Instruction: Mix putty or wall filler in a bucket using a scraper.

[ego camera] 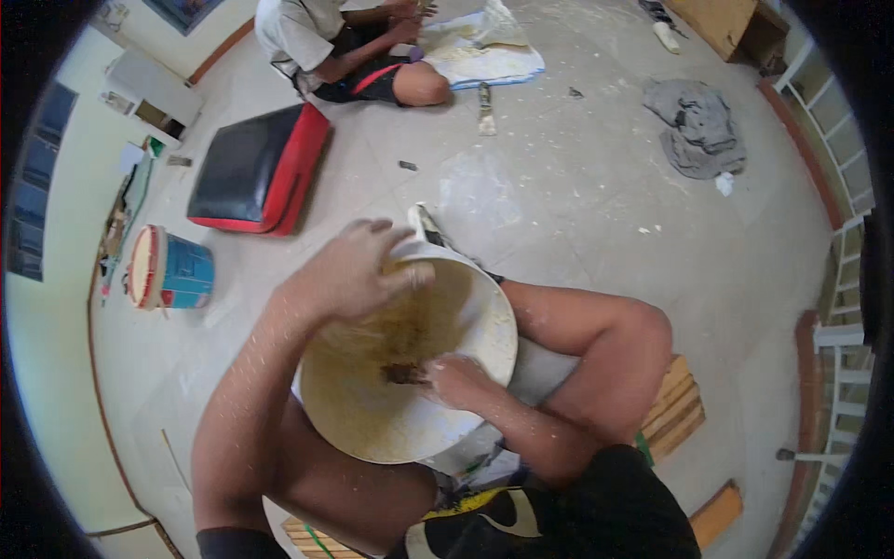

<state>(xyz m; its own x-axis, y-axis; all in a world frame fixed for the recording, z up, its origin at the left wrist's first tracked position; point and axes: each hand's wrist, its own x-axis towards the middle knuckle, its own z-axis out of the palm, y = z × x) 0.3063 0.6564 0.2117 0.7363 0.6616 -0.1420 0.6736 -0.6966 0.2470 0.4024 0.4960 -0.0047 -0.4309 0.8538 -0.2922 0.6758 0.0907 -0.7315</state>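
Note:
A large round white tub (489, 328) lies tilted between the person's bent legs, its inside smeared with a yellowish residue. Over the tub's upper left rim is my left hand (370, 269), blurred, fingers apart and nothing seen in it. My right hand (457, 381) is inside the tub near the lower right wall, its fingers closed around a small dark brown object (404, 374), perhaps a brush or scraper; its exact kind is unclear. Pale specks cover both forearms.
A black and red padded case (244, 168) and a blue bucket (187, 271) stand at left. Another person (349, 56) sits beyond, beside a white sheet (482, 56). A putty-smeared brush or scraper (485, 110) and grey cloth (698, 129) lie on the tiled floor.

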